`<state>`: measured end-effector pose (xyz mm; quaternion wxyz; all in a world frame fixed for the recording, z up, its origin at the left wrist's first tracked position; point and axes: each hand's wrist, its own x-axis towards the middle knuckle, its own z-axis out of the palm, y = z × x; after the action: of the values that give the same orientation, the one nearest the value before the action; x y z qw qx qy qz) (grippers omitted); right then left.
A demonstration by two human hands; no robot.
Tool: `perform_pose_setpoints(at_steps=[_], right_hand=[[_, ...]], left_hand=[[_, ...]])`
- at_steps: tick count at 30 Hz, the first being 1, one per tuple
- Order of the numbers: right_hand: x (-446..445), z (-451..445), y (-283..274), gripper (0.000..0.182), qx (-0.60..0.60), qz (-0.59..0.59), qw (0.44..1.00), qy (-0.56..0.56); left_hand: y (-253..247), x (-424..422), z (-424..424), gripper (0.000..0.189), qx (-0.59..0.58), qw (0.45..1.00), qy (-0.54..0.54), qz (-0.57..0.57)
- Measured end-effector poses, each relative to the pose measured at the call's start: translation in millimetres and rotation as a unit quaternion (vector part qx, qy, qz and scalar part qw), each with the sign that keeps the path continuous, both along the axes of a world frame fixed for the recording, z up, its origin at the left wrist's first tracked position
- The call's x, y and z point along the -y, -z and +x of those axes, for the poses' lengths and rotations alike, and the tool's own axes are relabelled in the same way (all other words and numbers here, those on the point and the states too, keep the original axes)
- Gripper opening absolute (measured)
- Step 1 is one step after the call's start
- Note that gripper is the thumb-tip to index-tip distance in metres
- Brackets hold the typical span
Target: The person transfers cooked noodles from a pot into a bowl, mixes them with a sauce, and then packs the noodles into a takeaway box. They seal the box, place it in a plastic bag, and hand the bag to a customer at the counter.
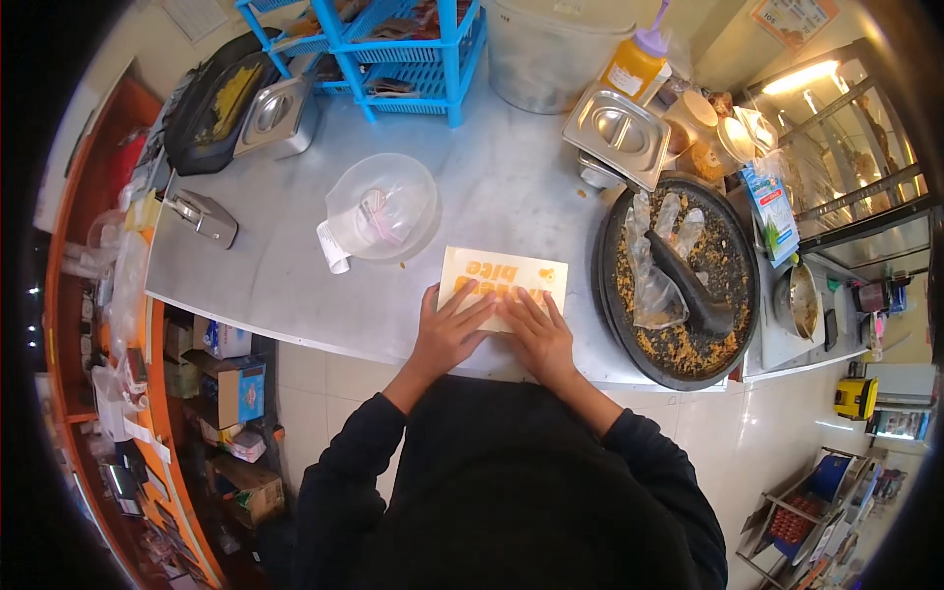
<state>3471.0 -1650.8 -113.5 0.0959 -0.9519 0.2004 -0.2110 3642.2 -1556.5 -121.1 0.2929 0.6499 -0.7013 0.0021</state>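
A flat cream-coloured paper food box or wrapper (pixel 509 267) with orange printing lies on the metal table (pixel 295 295) before me, near the front edge. My left hand (pixel 448 324) rests on its near left part, fingers spread across it. Beside it, my right hand (pixel 538 324) lies palm down on the near right part. The fingertips of both hands almost meet at the middle. Neither hand is closed around anything. Beyond the paper, to the left, sits a clear plastic bag (pixel 391 199) with a pink tie and a paper slip (pixel 333 249) at its side.
On the right, a large stone mortar (pixel 726 354) holds orange crumbs, a plastic glove (pixel 656 295) and a dark pestle (pixel 686 284). Lidded steel containers (pixel 616 133) and a blue rack (pixel 450 74) stand at the back. A metal stapler-like device (pixel 203 215) lies left, near orange shelves (pixel 169 487).
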Motion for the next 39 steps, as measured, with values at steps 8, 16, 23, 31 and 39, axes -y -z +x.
perform_pose_setpoints(at_steps=[8, 16, 23, 31, 39], right_hand=[[3.6, -4.2, 7.5, 0.048, 0.03, -0.06, 0.998, -0.01], [21.6, -8.6, -4.8, 0.056, 0.204, 0.258, 0.923, 0.201], [28.2, -1.4, 11.7, 0.058, 0.235, 0.51, 0.806, 0.186], [2.7, -8.3, -18.6, 0.056, 0.214, 0.655, 0.712, 0.137], [-61.5, 88.1, -99.8, 0.056, 0.225, 0.663, 0.71, 0.081]], left_hand=[[-3.5, 0.3, 0.7, 0.035, 0.042, 0.999, 0.006, -0.029], [12.5, 11.5, 10.0, 0.054, -0.469, 0.859, -0.202, -0.018], [-5.8, 19.4, 1.6, 0.059, -0.619, 0.757, -0.156, 0.139], [-38.1, -23.3, -4.8, 0.065, -0.732, 0.623, -0.227, 0.159], [-109.2, -108.4, 64.0, 0.073, -0.685, 0.7, -0.2, 0.022]])
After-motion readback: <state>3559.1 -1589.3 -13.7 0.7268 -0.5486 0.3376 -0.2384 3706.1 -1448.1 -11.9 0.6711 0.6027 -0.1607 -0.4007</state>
